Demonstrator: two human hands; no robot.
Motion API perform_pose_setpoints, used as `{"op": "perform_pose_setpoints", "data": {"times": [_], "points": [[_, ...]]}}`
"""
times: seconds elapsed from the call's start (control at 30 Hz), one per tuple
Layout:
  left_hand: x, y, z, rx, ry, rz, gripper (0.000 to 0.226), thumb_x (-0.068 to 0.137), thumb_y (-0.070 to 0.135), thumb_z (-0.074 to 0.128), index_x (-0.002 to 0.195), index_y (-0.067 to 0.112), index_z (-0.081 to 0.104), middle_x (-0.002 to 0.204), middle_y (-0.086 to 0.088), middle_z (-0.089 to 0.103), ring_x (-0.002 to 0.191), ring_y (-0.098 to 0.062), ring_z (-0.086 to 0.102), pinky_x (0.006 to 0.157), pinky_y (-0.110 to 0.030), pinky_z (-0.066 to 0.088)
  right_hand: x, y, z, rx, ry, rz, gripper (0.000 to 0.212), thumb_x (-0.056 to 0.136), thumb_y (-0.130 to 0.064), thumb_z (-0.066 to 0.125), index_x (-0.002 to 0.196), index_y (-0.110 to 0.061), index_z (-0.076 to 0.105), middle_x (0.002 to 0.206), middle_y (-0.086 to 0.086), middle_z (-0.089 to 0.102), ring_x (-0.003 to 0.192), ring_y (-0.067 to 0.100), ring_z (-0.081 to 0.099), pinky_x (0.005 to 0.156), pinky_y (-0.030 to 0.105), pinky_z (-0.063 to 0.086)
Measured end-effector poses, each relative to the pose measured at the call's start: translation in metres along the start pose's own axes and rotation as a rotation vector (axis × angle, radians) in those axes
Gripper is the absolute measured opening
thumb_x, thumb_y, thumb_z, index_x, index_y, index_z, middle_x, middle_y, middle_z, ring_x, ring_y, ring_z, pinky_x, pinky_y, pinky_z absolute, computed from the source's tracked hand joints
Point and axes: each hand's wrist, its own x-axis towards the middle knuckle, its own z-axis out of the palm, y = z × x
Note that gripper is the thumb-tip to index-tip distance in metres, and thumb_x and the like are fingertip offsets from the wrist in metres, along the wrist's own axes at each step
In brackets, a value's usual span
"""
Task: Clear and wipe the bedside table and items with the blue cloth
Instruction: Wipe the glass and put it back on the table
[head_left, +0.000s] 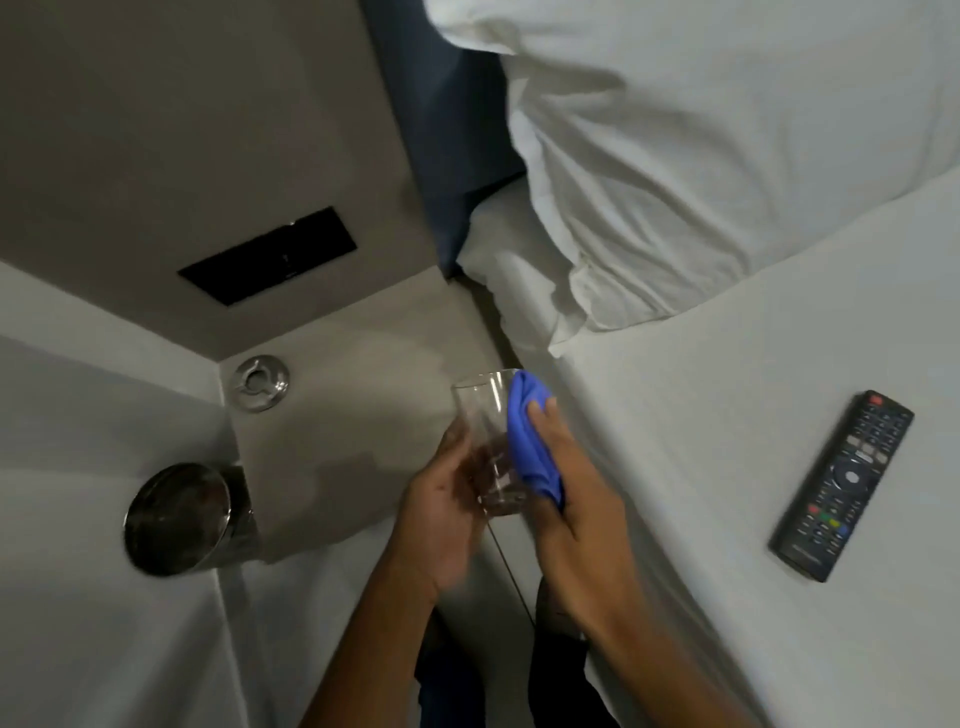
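My left hand (441, 514) grips a clear drinking glass (480, 415) by its lower half, held tilted above the front of the grey bedside table (363, 374). My right hand (566, 478) presses a bunched blue cloth (527, 441) against the right side of the glass. A black remote control (844, 486) lies on the white bed to the right, apart from both hands.
A round metal fitting (261, 383) sits in the table's back left corner. A shiny metal lamp head (179, 519) juts from the left wall. A black switch panel (267, 262) is on the back wall. White pillows (701, 156) and bed sheet (779, 623) fill the right.
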Motion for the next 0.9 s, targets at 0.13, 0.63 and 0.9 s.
{"op": "perform_pose_setpoints", "data": {"times": [0.13,0.63,0.9], "points": [[-0.018,0.010,-0.022,0.175,0.238,0.080,0.086,0.075,0.069,0.065,0.136,0.009,0.051,0.126,-0.018,0.067,0.114,-0.029,0.067,0.093,-0.044,0.056,-0.033,0.002,0.022,0.004,-0.188,-0.092,0.073,0.091,0.004,0.054,0.147,-0.038,0.036,0.155,-0.023,0.032,0.141,0.004,0.034,0.116,0.026,0.028],[-0.064,0.003,-0.114,-0.111,0.296,0.113,0.020,0.080,0.034,0.069,0.093,0.022,0.079,0.095,-0.003,0.080,0.088,-0.018,0.076,0.065,-0.029,0.060,-0.011,-0.032,0.106,-0.308,-0.383,-0.325,0.064,0.085,-0.022,0.044,0.147,-0.036,0.035,0.158,-0.006,0.033,0.148,0.014,0.021,0.115,0.048,0.029],[-0.072,0.019,-0.137,-0.718,0.340,-0.193,0.077,0.079,0.067,0.062,0.127,0.006,0.063,0.118,-0.021,0.070,0.101,-0.035,0.072,0.078,-0.045,0.062,-0.047,-0.008,0.124,-0.551,-0.519,-0.496,0.071,0.082,-0.021,0.046,0.150,-0.029,0.031,0.162,-0.003,0.022,0.150,0.022,0.012,0.109,0.059,0.034]]}}
